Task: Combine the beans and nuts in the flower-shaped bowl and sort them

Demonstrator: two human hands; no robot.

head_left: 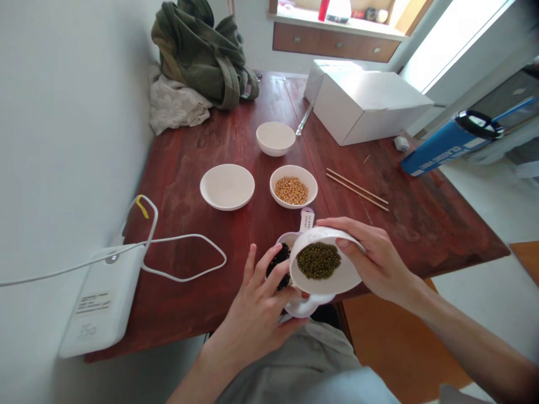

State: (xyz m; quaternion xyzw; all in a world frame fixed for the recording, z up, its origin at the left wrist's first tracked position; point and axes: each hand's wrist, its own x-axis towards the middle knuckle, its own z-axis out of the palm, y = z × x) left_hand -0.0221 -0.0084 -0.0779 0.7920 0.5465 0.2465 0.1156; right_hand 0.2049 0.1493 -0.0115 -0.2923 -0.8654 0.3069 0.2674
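My right hand [374,258] grips a white bowl [349,272] of green mung beans [319,261], tilted over a white divided tray [301,307] at the table's front edge. Black beans [278,261] lie in one of its compartments; the bowl hides much of the tray. My left hand [265,297] is spread at the tray's left side, fingers over the black beans and close to the bowl's rim. Whether it touches the bowl is unclear. A lilac-edged handle with a label [307,220] sticks out beyond the tray. Behind stands a white bowl of soybeans [291,191].
Two more white bowls [227,188] [275,139] stand farther back. Wooden sticks [357,189] lie at right, near a blue tumbler [450,143] and white box [370,104]. A green bag [202,53] sits back left. A white power strip [103,300] and cable [185,279] occupy the left.
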